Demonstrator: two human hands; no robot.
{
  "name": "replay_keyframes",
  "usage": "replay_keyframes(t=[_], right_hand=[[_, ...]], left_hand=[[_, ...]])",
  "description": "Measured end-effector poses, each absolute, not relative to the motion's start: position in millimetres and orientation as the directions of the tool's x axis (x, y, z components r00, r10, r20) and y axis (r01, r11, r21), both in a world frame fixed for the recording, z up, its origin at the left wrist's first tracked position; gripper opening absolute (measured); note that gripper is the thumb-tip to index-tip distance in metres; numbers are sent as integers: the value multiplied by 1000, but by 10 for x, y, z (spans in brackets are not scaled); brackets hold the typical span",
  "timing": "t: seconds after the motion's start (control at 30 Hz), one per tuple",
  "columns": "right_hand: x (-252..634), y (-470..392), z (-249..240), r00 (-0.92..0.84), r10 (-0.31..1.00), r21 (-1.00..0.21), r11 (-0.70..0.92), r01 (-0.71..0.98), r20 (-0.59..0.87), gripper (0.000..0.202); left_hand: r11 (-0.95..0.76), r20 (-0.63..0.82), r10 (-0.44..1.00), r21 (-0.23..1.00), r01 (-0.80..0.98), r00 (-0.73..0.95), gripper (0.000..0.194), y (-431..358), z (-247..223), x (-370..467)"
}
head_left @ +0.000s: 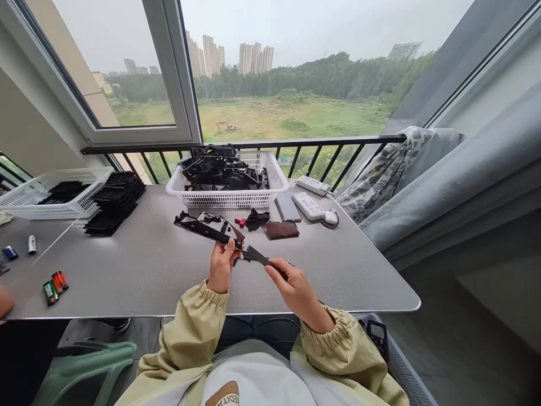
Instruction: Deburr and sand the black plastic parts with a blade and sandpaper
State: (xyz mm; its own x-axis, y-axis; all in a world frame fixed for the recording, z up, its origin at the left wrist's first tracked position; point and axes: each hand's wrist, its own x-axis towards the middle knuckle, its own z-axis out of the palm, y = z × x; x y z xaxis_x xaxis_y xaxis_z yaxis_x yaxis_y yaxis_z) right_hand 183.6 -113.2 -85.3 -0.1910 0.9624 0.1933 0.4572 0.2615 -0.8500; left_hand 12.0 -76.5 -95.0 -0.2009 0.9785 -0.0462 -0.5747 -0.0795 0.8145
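My left hand is closed around the near end of a long black plastic part, which is tilted up and away to the left above the table. In my right hand is a flat, dark grey file-like tool, pinched between thumb and fingers. Its tip is close to the part's near end, by the left fingers; whether they touch I cannot tell. Beneath the hands lies another small black piece, partly hidden. Just beyond are a crumpled black item, a small red piece and a dark red-brown folded sheet.
A white basket heaped with black plastic parts stands by the railing. Left are stacked black parts, another white basket and several batteries. A phone and white boxes lie right. A person's arm shows left.
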Motion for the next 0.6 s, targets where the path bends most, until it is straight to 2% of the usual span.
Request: replay_keyframes(t=[0.17, 0.6], right_hand=[[1811, -1184, -922, -109, 968, -777, 247, 578, 227, 29], [1804, -1159, -1014, -40, 968, -711, 210, 671, 248, 28]], left_hand=[[-168, 59, 946, 931, -325, -318, 44, -783, -1109, 227], [-218, 210, 922, 976, 12, -324, 32, -891, -1143, 270]])
